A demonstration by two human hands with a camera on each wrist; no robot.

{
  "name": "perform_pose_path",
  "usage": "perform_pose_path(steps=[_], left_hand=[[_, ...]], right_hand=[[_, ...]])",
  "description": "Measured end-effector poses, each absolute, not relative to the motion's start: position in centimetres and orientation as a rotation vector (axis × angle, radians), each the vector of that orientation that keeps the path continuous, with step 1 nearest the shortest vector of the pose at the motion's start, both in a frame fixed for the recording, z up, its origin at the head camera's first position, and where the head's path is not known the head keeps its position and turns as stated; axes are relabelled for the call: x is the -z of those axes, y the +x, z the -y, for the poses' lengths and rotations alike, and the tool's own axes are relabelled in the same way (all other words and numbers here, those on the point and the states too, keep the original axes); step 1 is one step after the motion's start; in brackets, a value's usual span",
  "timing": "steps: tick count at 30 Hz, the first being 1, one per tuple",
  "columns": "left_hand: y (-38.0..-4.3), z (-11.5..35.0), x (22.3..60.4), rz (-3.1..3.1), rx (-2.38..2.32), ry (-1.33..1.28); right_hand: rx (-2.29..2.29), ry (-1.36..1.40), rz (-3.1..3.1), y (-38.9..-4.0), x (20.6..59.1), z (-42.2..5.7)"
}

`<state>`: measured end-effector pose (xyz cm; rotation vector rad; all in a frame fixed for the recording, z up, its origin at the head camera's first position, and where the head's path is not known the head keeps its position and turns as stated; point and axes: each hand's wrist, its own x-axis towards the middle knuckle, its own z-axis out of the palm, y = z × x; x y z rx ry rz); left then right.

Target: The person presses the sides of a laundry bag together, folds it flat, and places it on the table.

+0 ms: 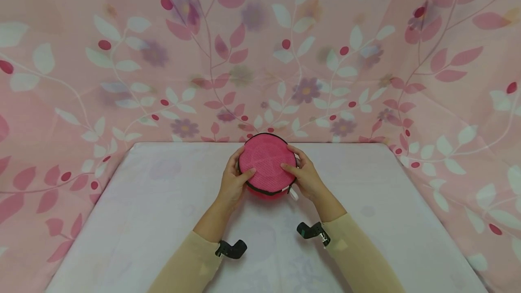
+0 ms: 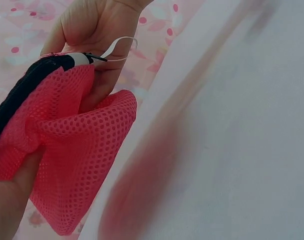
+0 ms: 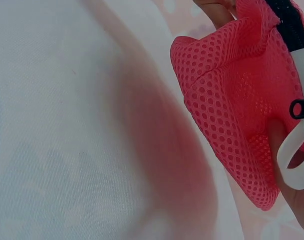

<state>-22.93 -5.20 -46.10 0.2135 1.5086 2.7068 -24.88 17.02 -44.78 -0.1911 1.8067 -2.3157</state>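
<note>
A round pink mesh pouch with a dark zipper edge is held up over the white table between both hands. My left hand grips its left side, thumb on the top face and fingers behind the rim. On the opposite side my right hand pinches the rim likewise, thumb on top. A white loop hangs near the right hand; the right wrist view shows it beside a black zipper pull. From the left wrist view, the pouch's mesh underside sags in folds.
The white-covered table spreads beneath, with a reddish shadow of the pouch on it. Behind and at the sides hangs a pink floral cloth. Small black camera mounts sit at both sleeve cuffs.
</note>
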Motion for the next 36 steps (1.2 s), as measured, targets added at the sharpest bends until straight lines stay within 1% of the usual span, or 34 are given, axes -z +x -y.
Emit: perform_pose_path(steps=[15, 36], left_hand=[[-22.91, 5.16, 46.14, -1.484, -2.718, 0.197], [-23.03, 4.89, 46.48, -1.589, -2.609, 0.228]], right_hand=[[2.213, -0.210, -1.924, -24.77, 44.25, -16.83], [2.318, -0.191, -1.800, -25.08, 44.85, -16.96]])
